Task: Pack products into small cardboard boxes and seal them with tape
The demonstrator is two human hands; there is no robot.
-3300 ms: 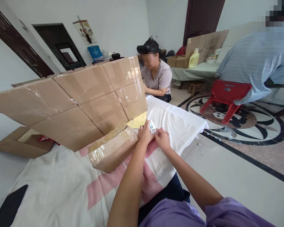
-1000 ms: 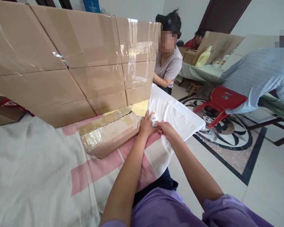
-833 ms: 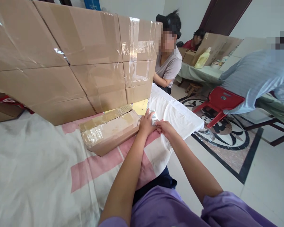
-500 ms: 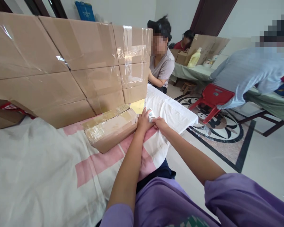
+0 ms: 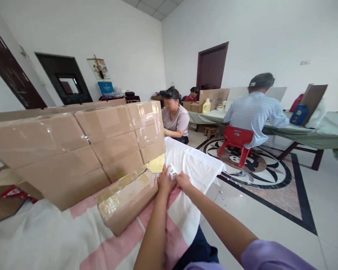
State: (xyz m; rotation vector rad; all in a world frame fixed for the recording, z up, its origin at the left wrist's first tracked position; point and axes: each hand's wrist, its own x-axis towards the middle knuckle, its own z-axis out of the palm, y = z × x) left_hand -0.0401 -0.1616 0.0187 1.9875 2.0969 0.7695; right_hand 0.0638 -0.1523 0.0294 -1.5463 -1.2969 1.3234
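At the near edge of the cloth-covered table, my left hand (image 5: 165, 182) is closed round a small white object with a greyish label (image 5: 172, 172); it looks like a little bottle, but its exact kind is unclear. My right hand (image 5: 183, 180) pinches its lower right side with the fingers together. Both hands meet over the pink and white cloth (image 5: 173, 232). Just left of them lies a long taped cardboard box (image 5: 129, 204). A yellow sheet (image 5: 157, 163) shows behind the left fingers.
A wall of taped cartons (image 5: 115, 146) stands along the table's left and far side. A white cloth (image 5: 191, 159) hangs over the right edge. A person (image 5: 177, 118) sits beyond the cartons; another (image 5: 255, 112) sits on a red chair (image 5: 238, 138) at a green-covered table.
My view has tilted upward, bringing in more wall and ceiling, so the table appears lower. Both hands still hold the small white object, which now looks more tilted.
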